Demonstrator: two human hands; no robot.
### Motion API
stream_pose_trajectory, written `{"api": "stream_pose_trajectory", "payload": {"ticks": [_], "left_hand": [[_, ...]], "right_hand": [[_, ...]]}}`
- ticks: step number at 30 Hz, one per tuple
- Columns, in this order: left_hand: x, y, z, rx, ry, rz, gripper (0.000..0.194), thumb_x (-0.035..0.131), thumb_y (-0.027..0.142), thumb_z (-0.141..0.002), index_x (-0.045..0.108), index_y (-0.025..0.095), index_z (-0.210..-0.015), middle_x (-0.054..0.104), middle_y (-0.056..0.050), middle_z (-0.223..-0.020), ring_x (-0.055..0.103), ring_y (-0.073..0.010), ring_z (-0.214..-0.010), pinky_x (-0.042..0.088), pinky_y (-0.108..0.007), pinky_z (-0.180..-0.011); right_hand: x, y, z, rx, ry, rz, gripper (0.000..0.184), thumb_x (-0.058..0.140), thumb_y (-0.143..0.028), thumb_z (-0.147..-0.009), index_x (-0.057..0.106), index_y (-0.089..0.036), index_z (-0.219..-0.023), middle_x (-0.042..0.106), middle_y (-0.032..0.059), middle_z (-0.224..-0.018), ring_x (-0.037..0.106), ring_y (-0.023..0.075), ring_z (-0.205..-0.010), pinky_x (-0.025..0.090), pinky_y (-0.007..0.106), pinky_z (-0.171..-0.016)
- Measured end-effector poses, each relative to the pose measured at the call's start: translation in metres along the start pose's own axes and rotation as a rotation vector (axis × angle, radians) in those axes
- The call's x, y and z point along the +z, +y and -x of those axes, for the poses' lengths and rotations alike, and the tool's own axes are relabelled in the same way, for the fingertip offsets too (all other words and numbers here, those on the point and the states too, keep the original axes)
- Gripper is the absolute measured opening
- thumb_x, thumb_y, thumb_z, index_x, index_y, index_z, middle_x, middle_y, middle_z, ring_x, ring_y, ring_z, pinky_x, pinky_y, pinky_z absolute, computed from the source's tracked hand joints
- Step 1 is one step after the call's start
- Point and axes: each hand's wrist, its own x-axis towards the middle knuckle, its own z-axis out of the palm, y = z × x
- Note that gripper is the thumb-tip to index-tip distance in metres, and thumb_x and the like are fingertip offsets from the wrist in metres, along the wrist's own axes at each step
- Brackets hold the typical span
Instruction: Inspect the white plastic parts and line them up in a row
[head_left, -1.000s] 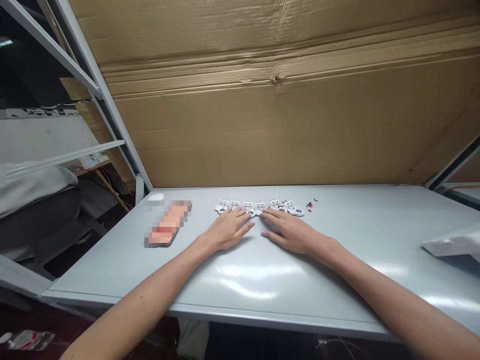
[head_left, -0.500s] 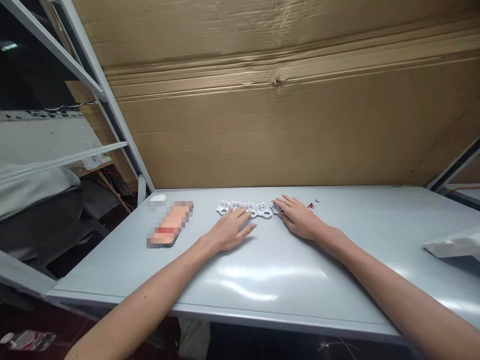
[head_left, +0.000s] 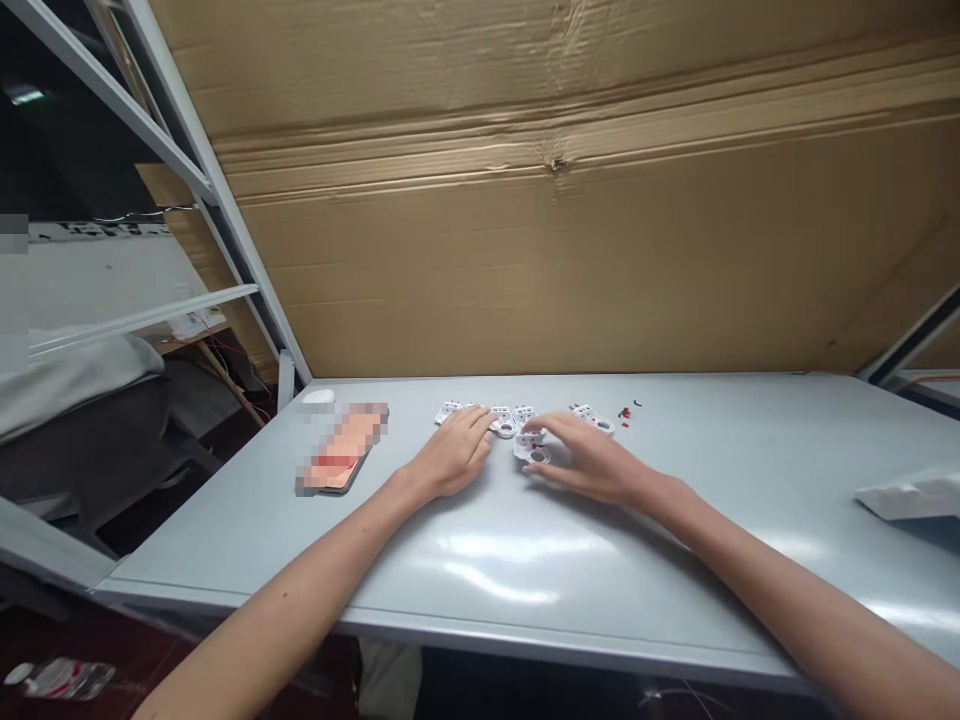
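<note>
Small white plastic parts, each with a ring-shaped hole, lie in a row near the back of the table. My left hand (head_left: 452,452) lies over the left side of this row, its fingers stretched out, hiding some pieces; one white part (head_left: 448,411) shows beyond its fingertips. In front of the row, my right hand (head_left: 594,458) has its thumb and fingers around a white plastic part with a round hole (head_left: 523,447). Behind my right hand another white ring-ended part (head_left: 596,419) sits apart from the row.
Tiny red and black bits (head_left: 625,413) are scattered right of the parts. A blurred phone-shaped thing (head_left: 345,448) and a small white object (head_left: 318,397) lie at the left. White wrapping (head_left: 911,498) is at the right edge. A cardboard wall (head_left: 562,270) closes the back.
My right hand has drawn back toward me and slightly left, now with one white part between thumb and fingers. A part it covered shows behind it. My left hand has moved only slightly.
</note>
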Motion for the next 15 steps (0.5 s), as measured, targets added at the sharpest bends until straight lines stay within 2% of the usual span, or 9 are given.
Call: {"api": "stream_pose_trajectory", "payload": {"ticks": [4,7,10,15], "left_hand": [[0.000,0.001,-0.001,-0.020,0.035,-0.012,0.043,0.026,0.031,-0.105,0.054,0.014,-0.134,0.055,-0.013,-0.142,0.045,-0.0255,-0.137,0.036,-0.045,-0.115],[0.000,0.003,-0.002,0.003,0.034,-0.023,0.043,0.029,0.034,-0.106,0.060,0.016,-0.129,0.057,-0.013,-0.140,0.047,-0.0275,-0.135,0.039,-0.047,-0.112],[-0.001,0.005,-0.002,0.079,0.032,-0.020,0.039,0.037,0.036,-0.104,0.061,0.018,-0.129,0.057,-0.013,-0.139,0.047,-0.0283,-0.134,0.039,-0.047,-0.112],[-0.001,0.007,0.001,0.192,0.006,0.037,0.046,0.055,0.049,-0.096,0.061,0.019,-0.130,0.054,-0.015,-0.142,0.046,-0.0321,-0.135,0.038,-0.048,-0.113]], "right_hand": [[0.004,-0.012,-0.001,-0.030,-0.078,-0.043,0.031,0.062,-0.043,-0.090,0.063,-0.023,-0.113,0.069,0.0106,-0.106,0.065,0.0271,-0.094,0.054,0.042,-0.080],[0.005,-0.007,-0.001,-0.095,-0.052,-0.050,0.027,0.062,-0.042,-0.090,0.068,-0.024,-0.110,0.068,0.0108,-0.116,0.064,0.0280,-0.104,0.053,0.043,-0.089],[0.005,0.002,0.001,-0.101,0.015,-0.007,0.022,0.058,-0.033,-0.093,0.073,-0.026,-0.109,0.066,0.0114,-0.125,0.063,0.0283,-0.112,0.051,0.044,-0.093],[0.006,0.006,0.000,-0.111,0.017,-0.018,0.024,0.055,-0.019,-0.092,0.078,-0.023,-0.097,0.071,0.0115,-0.110,0.068,0.0253,-0.097,0.055,0.039,-0.082]]}}
